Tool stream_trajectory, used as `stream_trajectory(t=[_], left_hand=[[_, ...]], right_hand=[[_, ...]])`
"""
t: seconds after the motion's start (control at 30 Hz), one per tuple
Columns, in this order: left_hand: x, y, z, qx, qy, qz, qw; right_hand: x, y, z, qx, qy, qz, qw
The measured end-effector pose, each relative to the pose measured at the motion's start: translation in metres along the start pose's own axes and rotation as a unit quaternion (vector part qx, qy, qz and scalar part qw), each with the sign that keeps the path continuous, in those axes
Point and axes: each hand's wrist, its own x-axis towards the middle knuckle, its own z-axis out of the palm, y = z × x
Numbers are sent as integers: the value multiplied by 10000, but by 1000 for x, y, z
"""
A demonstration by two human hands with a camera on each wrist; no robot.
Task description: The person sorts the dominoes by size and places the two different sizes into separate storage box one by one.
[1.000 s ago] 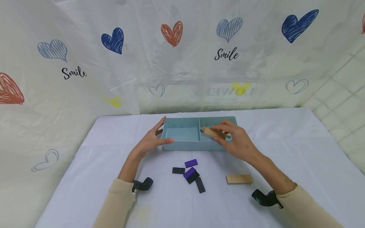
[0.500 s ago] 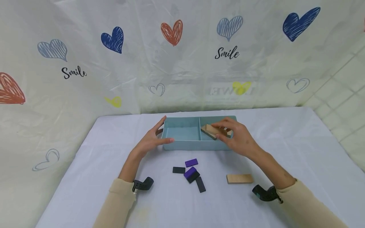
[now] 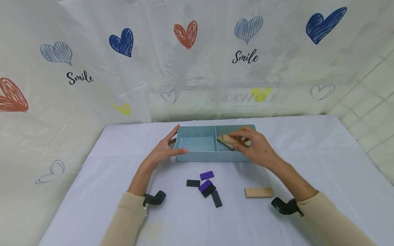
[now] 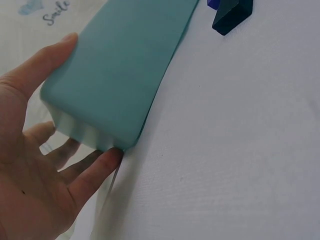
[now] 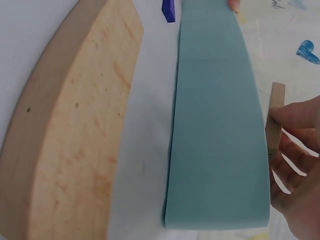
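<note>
A teal two-compartment tray [image 3: 197,156] lies at the table's middle. My left hand [image 3: 168,147] holds its left end, thumb on the front wall and fingers along the end wall; the left wrist view shows this hand [image 4: 45,165] round the tray's corner [image 4: 120,75]. My right hand [image 3: 246,145] pinches a wooden block [image 3: 227,140] tilted inside the right compartment. In the right wrist view the fingers [image 5: 300,165] hold the block's thin edge [image 5: 274,120] behind the tray wall [image 5: 215,125]. The left compartment holds nothing.
A second wooden block [image 3: 258,192] lies on the white cloth near my right wrist and fills the left of the right wrist view [image 5: 70,135]. Several purple and black tiles [image 3: 205,187] lie in front of the tray. A heart-printed curtain [image 3: 197,61] hangs behind.
My right hand has moved the wooden block slightly farther and lower into the right compartment. My left hand and the tray have stayed put.
</note>
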Motion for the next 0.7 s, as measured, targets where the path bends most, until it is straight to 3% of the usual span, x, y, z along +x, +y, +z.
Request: stream_trajectory(t=[0.7], left_hand=[[2, -1, 0, -16, -14, -20, 10000]], right_hand=[[6, 11, 8, 37, -165, 81, 9998]])
